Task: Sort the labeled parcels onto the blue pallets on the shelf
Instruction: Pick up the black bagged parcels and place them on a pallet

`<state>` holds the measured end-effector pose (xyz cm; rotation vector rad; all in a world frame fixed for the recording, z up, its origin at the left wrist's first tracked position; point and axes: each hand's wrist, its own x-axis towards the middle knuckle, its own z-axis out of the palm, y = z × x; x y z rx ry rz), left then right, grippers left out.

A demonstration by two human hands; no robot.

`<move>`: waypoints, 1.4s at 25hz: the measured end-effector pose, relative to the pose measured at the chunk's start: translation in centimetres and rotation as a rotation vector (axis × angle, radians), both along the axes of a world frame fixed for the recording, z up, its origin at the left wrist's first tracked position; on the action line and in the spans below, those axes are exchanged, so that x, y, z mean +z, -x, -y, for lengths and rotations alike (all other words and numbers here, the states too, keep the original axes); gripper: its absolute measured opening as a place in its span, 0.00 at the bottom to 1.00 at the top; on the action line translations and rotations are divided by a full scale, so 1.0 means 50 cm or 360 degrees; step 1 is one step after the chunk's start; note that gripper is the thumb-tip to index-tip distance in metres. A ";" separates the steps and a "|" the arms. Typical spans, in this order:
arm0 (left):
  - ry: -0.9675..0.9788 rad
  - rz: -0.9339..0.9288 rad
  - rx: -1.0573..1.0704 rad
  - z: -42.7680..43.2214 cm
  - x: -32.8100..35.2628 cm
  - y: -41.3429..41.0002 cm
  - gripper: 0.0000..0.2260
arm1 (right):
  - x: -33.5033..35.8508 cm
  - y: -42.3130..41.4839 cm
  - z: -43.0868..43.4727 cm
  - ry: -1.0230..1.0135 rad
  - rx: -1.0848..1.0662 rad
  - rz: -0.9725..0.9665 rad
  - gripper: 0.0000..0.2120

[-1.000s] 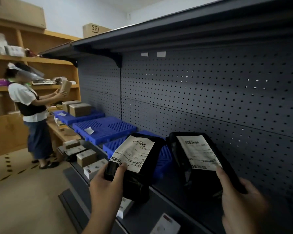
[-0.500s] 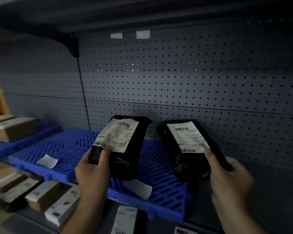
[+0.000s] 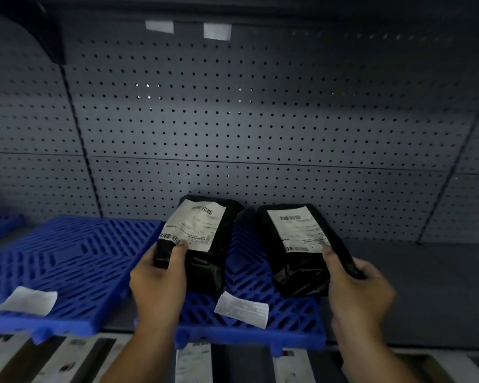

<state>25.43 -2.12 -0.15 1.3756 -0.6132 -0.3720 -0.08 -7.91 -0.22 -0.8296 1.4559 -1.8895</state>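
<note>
Two black plastic-wrapped parcels with white barcode labels are held over a blue slatted pallet (image 3: 249,275) on the grey shelf. My left hand (image 3: 158,283) grips the lower left corner of the left parcel (image 3: 205,244), thumb on its label. My right hand (image 3: 360,288) grips the right edge of the right parcel (image 3: 296,250). Both parcels tilt with their labels facing me, and their lower ends are down near the pallet's surface. A white paper slip (image 3: 242,309) lies on this pallet between my hands.
A second blue pallet (image 3: 75,261) lies to the left with a white slip (image 3: 29,299) on it. The perforated grey back panel (image 3: 260,120) rises behind. To the right is bare grey shelf (image 3: 426,286). Several labeled parcels (image 3: 194,363) lie on the lower ledge.
My view has swung from the aisle to face the shelf. Both parcels have moved forward and down over the right blue pallet, still in my hands.
</note>
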 end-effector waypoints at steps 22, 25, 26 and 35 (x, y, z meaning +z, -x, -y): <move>-0.0303 0.0483 -0.0165 0.033 -0.021 -0.041 0.19 | -0.020 -0.054 0.001 -0.0246 0.0018 -0.0594 0.13; -0.0317 0.0454 -0.0170 0.030 -0.021 -0.046 0.22 | -0.029 -0.046 0.008 -0.0229 0.0100 -0.0552 0.14; -0.0331 0.0442 -0.0166 0.028 -0.019 -0.046 0.25 | -0.031 -0.042 0.011 -0.0229 0.0143 -0.0542 0.14; -0.0362 0.0701 -0.0047 -0.057 0.014 -0.059 0.28 | 0.048 -0.040 -0.019 -0.0018 0.0247 -0.1025 0.17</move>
